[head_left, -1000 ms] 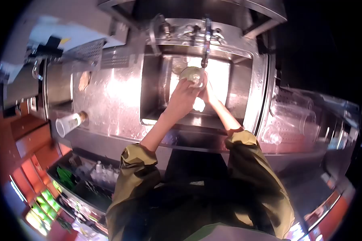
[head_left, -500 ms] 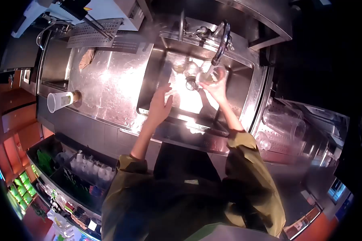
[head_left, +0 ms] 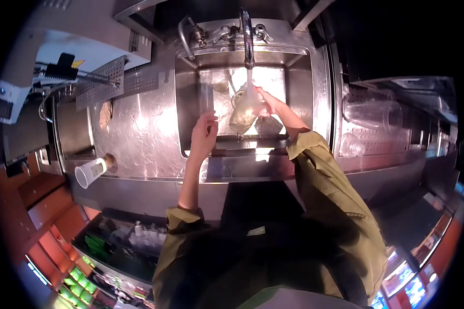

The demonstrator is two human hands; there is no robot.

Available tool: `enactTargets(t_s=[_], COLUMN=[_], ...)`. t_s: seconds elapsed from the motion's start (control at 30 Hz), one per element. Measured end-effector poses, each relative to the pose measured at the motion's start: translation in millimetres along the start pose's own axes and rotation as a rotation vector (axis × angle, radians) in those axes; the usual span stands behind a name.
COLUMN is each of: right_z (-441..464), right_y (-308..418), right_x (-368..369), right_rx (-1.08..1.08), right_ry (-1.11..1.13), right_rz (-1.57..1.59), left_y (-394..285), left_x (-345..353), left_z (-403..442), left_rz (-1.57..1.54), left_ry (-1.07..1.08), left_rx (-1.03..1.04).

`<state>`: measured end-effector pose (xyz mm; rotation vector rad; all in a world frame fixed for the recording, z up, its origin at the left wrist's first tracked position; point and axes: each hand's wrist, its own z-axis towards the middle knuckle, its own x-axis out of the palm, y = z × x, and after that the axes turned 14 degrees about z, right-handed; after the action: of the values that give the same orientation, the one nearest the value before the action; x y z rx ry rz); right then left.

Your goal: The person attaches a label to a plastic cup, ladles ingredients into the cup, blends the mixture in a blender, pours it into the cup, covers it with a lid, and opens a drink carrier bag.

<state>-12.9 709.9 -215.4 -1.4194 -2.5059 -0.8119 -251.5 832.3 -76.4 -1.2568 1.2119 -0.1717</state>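
Note:
My right hand [head_left: 273, 104] grips a clear plastic container [head_left: 244, 116] by its side. The container is tilted inside the steel sink [head_left: 196, 103], below the tap [head_left: 249, 51], and water runs from the spout toward it. Its exact kind is hard to make out. Over the sink's left front rim hovers my left hand [head_left: 204, 135], its fingers loosely bent and apart from the thumb, with nothing in it. The round drain [head_left: 238, 98] shows partly behind the container.
On the wet counter left of the sink lies a clear cup [head_left: 92, 171] on its side, near the front edge. A crumpled brown cloth-like piece [head_left: 105, 114] is farther back. Clear containers [head_left: 374, 114] rest on a perforated tray at right. A second faucet [head_left: 185, 38] stands behind the sink.
My right hand has brought the container nearer, tilting it under the running tap. My left hand stays by the sink's left side, fingers a little more bent. The view has turned.

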Motion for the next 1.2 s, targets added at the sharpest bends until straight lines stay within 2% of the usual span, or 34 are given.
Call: enactTargets(t_s=[0.07, 0.17, 0.23, 0.27, 0.33, 0.37, 0.4, 0.47, 0.5, 0.53, 0.6, 0.63, 0.67, 0.7, 0.77, 0.83, 0.93, 1.07, 1.2], right_z=[16, -2, 26, 45, 41, 36, 30, -15, -42, -70, -136, -155, -173, -185, -201, -213, -229, -240, -234], right_y=[-18, -22, -52, -71, -81, -86, -89, -73, -62, -53, -22, -20, -19, -18, -16, -14, -8, 1, 3], right_x=[-14, -21, -42, -57, -63, -61, -58, -46, -35, -25, -6, -12, -19, -29, -48, -66, -83, -101, -118], right_rx=[0.203, 0.405, 0.309, 0.255, 0.089, -0.189, -0.462, -0.367, 0.126, -0.003, -0.067, -0.073, -0.079, -0.138, -0.246, -0.330, -0.408, -0.442, -0.448], right_ry=[-0.057, 0.376, 0.500, 0.551, 0.532, 0.541, 0.479, 0.412, 0.354, 0.264, 0.407, 0.333, 0.260, 0.282, 0.371, 0.457, 0.548, 0.603, 0.760], right_rz=[0.101, 0.358, 0.442, 0.482, 0.486, 0.264, 0.039, 0.189, 0.800, 0.840, 0.944, 0.946, 0.945, 1.043, 1.254, 1.456, 1.612, 1.712, 1.727], left_y=[12, 61, 75, 103, 175, 182, 154, 168, 182, 187, 206, 223, 225, 219, 163, 114, 96, 52, 47], left_x=[6, 34, 52, 69, 106, 114, 109, 127, 139, 144, 159, 168, 169, 169, 155, 155, 165, 157, 161], left_z=[16, 69, 113, 137, 184, 195, 198, 216, 217, 214, 198, 185, 173, 156, 124, 102, 92, 89, 89], left_rz=[0.048, 0.322, 0.475, 0.620, 0.676, 0.821, 0.860, 0.993, 1.059, 1.124, 1.240, 1.287, 1.281, 1.256, 1.086, 1.143, 1.076, 1.063, 1.155], left_ry=[0.077, 0.121, 0.248, 0.282, 0.346, 0.298, 0.362, 0.441, 0.482, 0.522, 0.627, 0.675, 0.682, 0.682, 0.643, 0.616, 0.526, 0.700, 0.669], left_rx=[-0.025, 0.146, -0.011, 0.077, 0.094, 0.096, 0.019, 0.037, 0.067, 0.103, 0.200, 0.247, 0.290, 0.337, 0.418, 0.479, 0.606, 0.537, 0.505])
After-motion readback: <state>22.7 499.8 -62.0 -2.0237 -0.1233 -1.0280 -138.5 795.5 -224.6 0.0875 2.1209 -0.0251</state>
